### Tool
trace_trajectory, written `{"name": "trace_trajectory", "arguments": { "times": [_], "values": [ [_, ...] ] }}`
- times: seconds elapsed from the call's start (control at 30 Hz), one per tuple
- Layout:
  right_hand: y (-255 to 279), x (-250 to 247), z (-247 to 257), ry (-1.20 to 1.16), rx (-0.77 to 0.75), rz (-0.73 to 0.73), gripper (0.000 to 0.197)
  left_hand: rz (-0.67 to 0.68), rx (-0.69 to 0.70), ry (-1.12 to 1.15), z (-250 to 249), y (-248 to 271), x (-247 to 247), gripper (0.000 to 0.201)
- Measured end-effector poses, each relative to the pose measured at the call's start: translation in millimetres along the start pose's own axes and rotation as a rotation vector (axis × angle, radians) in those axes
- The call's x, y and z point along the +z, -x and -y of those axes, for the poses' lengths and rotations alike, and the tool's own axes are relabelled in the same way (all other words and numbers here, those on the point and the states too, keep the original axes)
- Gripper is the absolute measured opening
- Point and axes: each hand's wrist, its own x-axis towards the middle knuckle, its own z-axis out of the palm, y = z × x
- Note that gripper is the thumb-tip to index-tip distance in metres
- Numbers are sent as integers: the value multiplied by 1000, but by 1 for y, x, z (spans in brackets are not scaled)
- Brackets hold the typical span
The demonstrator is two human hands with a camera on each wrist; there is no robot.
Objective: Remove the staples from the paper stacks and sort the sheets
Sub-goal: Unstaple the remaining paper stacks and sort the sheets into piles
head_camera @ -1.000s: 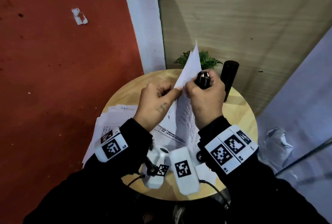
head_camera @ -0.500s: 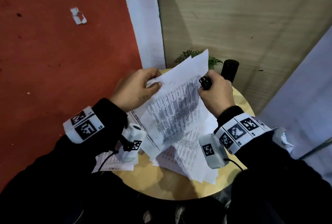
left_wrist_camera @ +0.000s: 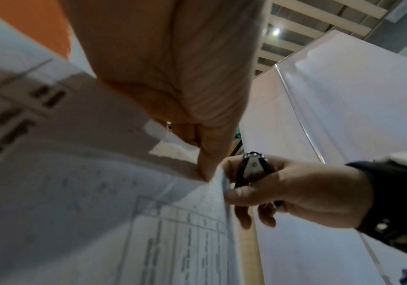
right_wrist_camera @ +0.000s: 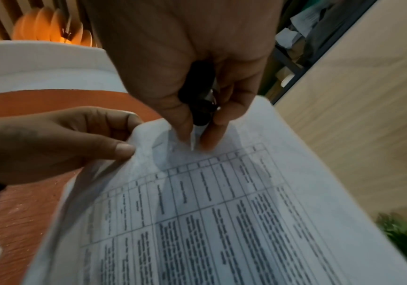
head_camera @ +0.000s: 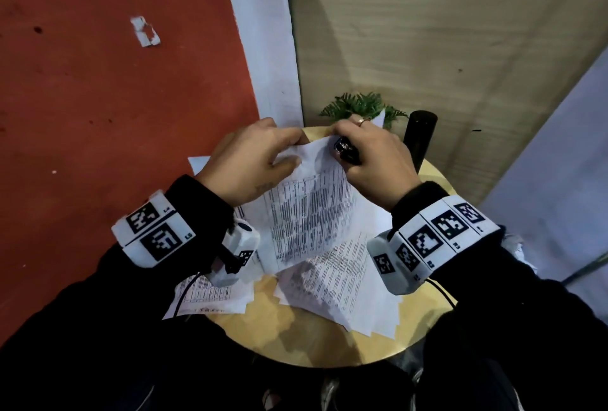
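**Both hands up on the top edge of the printed stack**

L hand [head_camera: 253, 160] is at the top-left corner of the paper stack [head_camera: 309, 213], thumb and index finger pinching that corner. R wrist view shows it clearly: thumb on the near face, fingers curled behind, corner bent over slightly.

R hand [head_camera: 371, 160] is right beside it, on the same top edge. It's got the staple remover [head_camera: 345, 153] tucked in the palm, black w/ a metal end, fingers wrapped round it. At the same time thumb and a fingertip pinch the paper edge; L wrist view shows a thumb pressed on the sheet's edge w/ the tool just above it. Ring on one R finger.

The stack is lifted, held tilted over the round wooden table [head_camera: 296, 338], top edge away from the person, printed table of text facing up. The two hands are close, nearly touching across the corner. Can't see a staple itself, too small/hidden.

Under the stack: loose sheets [head_camera: 342, 292] fanned on the R part of the table, and another pile [head_camera: 210, 295] at the L edge, partly overhanging.

Back of the table: small green plant [head_camera: 358, 106] and a black cylinder [head_camera: 419, 137] standing upright, just R of the R hand. Red floor L, a white scrap [head_camera: 144, 32] lying on it.
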Motion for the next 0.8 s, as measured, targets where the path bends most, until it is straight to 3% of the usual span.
{"name": "trace_trajectory", "arguments": {
  "times": [0.1,0.23,0.33,0.57,0.63,0.73,0.8],
  "values": [
    [1,-5,5,21,1,-27,19,-38,-8,-23,-3,0,0,14],
    [3,-10,13,-14,-1,5,16,-89,-55,64,-10,-4,-1,44],
    [4,-15,16,-91,4,14,16,-89,-81,140,-11,-6,-1,34],
    [5,-24,10,-484,51,31,7,-4,-76,416,-14,3,-10,32],
    [9,-21,12,-600,88,-98,5,26,-91,453,-15,5,-12,30],
    [14,-26,14,-1025,137,-423,10,48,-149,588,-18,7,-16,20],
    [21,-29,12,-1146,144,-435,14,53,-179,662,-19,8,-18,26]
  ]
}}
